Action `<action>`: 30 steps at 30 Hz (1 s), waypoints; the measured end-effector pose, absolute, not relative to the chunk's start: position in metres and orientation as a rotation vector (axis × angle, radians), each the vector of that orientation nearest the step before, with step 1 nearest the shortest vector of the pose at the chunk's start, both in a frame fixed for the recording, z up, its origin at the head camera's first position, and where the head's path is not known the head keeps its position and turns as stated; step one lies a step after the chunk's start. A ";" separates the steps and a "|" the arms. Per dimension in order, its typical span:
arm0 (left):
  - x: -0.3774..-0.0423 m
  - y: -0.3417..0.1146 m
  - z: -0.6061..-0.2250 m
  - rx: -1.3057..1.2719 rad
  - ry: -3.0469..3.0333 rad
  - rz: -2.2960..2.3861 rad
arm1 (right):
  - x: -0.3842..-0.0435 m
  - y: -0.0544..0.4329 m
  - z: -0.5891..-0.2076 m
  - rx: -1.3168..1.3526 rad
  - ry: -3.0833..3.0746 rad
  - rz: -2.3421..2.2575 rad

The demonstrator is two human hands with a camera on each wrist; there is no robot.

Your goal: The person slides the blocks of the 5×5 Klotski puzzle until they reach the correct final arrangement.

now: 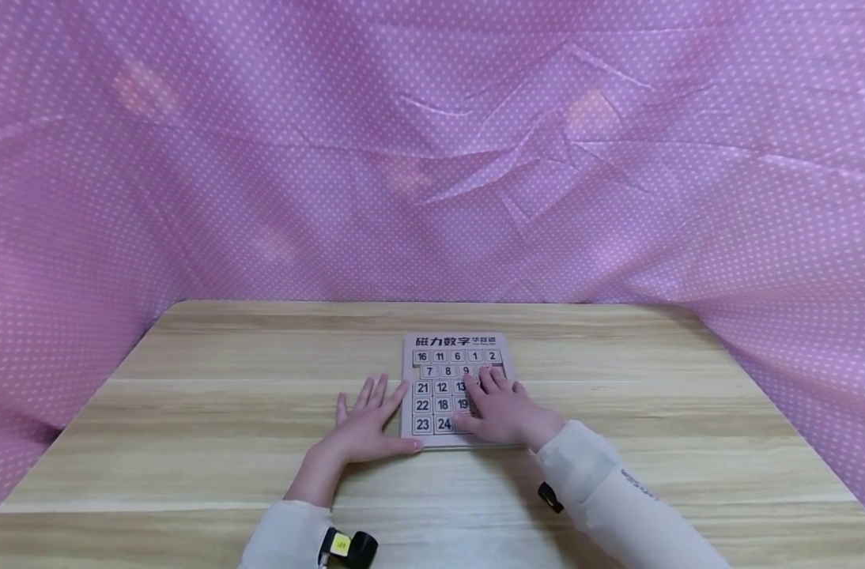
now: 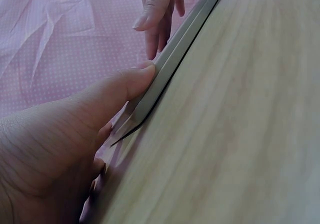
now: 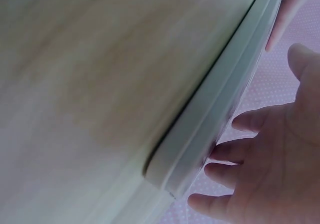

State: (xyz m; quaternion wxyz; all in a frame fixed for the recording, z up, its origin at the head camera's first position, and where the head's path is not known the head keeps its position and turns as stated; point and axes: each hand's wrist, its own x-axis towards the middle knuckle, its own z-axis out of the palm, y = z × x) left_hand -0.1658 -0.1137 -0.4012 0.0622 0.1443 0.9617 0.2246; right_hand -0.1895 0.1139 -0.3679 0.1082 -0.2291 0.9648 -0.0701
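A flat number sliding puzzle [image 1: 409, 356] lies on the wooden table, its light frame holding rows of numbered tiles. The top row reads 16, 11, 6, 1, 2. My left hand [image 1: 361, 432] is spread at the puzzle's left side, its thumb touching the near left corner; in the left wrist view the thumb [image 2: 137, 79] rests on the frame's edge. Over the right part of the tiles lies my right hand [image 1: 507, 409], fingers extended, covering several numbers. In the right wrist view, the right hand's fingers [image 3: 232, 151] reach over the board, a fingertip touching its surface.
The wooden table [image 1: 190, 411] stretches around the puzzle on all sides. A pink cloth with white dots [image 1: 432, 197] hangs behind the table and along both sides. Both wrists carry small black devices, the left one [image 1: 350, 547] with a yellow label.
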 end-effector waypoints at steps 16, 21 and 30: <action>-0.159 -0.109 -0.401 0.412 2.911 0.680 | -0.185 0.116 -0.369 -0.734 2.831 -0.251; -0.158 -0.108 -0.400 0.406 2.907 0.690 | -0.174 0.129 -0.368 -0.767 2.839 -0.239; -0.158 -0.108 -0.400 0.395 2.903 0.690 | -0.139 0.158 -0.362 -0.862 2.822 -0.232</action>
